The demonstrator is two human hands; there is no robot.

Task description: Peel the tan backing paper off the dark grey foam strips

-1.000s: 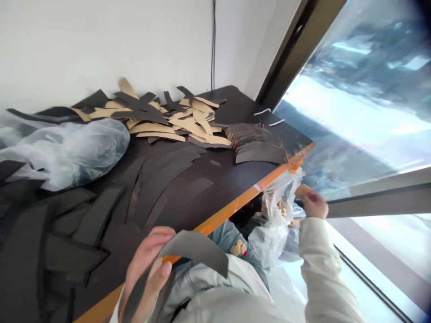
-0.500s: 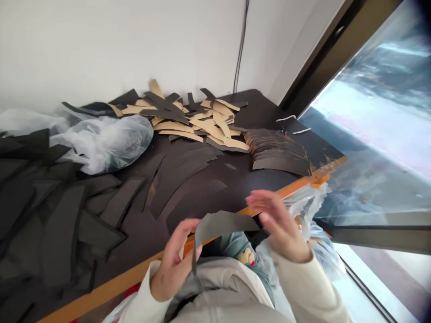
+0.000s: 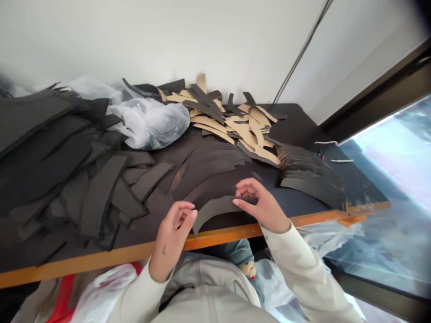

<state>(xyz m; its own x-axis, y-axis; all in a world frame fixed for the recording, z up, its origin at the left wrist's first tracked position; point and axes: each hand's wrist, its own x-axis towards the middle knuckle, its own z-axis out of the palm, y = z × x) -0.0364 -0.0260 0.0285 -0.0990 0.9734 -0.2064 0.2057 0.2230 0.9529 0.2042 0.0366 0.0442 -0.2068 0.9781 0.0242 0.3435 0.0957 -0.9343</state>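
Note:
A curved dark grey strip (image 3: 217,210) is at the table's front edge, between my hands. The thumb and fingers of my right hand (image 3: 261,204) pinch its right end. My left hand (image 3: 175,235) is beside the strip's left end, thumb and fingers curled with a small gap between their tips; nothing shows in it. Just behind lie flat dark strips (image 3: 212,166). Farther right is a neat fanned row of dark strips (image 3: 310,179). Tan and dark strips (image 3: 249,130) form a loose heap at the back.
Thick dark foam pieces (image 3: 101,193) are piled on the left of the black table (image 3: 283,123). A clear plastic bag (image 3: 158,123) lies behind them. White cords (image 3: 341,160) are at the right. Plastic bags (image 3: 107,287) hang below the orange edge (image 3: 229,236).
The view has turned, showing more of the left side. My right hand has closed on the strip's right end. My left hand has let go of the strip, which now lies lower and flatter over the table edge.

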